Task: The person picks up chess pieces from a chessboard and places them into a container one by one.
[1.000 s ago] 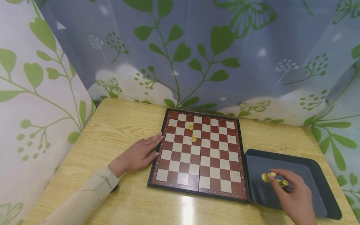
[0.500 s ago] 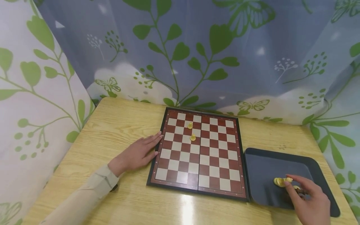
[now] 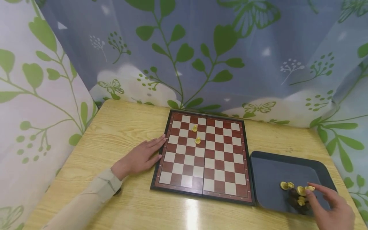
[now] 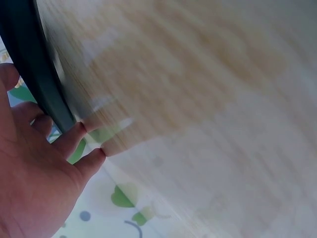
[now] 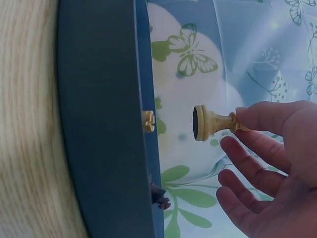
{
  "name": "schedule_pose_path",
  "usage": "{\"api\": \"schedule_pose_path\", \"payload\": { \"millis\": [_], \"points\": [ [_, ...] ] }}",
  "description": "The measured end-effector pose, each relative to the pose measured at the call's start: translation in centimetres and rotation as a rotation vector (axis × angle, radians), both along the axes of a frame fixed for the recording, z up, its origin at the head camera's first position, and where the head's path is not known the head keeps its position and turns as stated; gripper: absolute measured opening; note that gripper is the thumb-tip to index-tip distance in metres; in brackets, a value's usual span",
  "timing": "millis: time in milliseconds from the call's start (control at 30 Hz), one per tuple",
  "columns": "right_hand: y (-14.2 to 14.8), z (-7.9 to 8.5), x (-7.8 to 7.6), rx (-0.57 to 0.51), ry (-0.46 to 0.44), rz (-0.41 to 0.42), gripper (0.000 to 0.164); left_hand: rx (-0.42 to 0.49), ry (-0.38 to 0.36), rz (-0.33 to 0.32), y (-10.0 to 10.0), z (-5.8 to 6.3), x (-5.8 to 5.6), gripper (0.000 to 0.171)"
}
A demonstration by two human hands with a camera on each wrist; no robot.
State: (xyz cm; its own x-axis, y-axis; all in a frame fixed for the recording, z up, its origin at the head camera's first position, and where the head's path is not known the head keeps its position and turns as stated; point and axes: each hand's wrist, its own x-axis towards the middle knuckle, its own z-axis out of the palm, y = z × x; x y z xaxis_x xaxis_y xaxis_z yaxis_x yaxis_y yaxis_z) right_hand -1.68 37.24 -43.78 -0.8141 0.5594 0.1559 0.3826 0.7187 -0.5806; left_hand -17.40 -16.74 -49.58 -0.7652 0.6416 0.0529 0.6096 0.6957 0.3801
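My right hand (image 3: 330, 204) pinches a pale yellow chess piece (image 5: 213, 121) between thumb and index finger, over the tray's right part. Its round, dark-bottomed base faces away from the hand, and the fingertips hide its top. The other fingers are loosely bent. Beneath, in the dark tray (image 3: 276, 166), lie more yellow chess pieces (image 3: 284, 185) and dark chess pieces (image 3: 293, 193). My left hand (image 3: 141, 159) rests on the table with fingertips at the left edge of the chessboard (image 3: 219, 175). Two yellow pawns (image 3: 197, 140) stand on the board's far left half.
The tray stands against the board's right side, its raised rim (image 5: 104, 119) tall in the right wrist view. A pale wooden table (image 3: 123, 127) carries everything. Leaf-patterned cloth (image 3: 184, 64) hangs behind the table and at both sides.
My right hand has moved right over the tray, still pinching the chess piece, and more of the pieces lying there now show. The left hand and the two pawns stay in place.
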Motion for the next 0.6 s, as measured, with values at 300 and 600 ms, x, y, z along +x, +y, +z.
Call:
{"api": "schedule_pose_path", "payload": {
  "millis": [300, 600],
  "points": [
    [0.35, -0.63, -0.29, 0.017, -0.015, -0.019, 0.028, -0.001, -0.003, -0.003, -0.11, 0.03, 0.1, 0.063],
    [0.71, -0.52, -0.93, 0.019, -0.073, -0.012, 0.035, -0.002, -0.004, 0.002, -0.05, 0.05, 0.05, 0.063]
  ]
}}
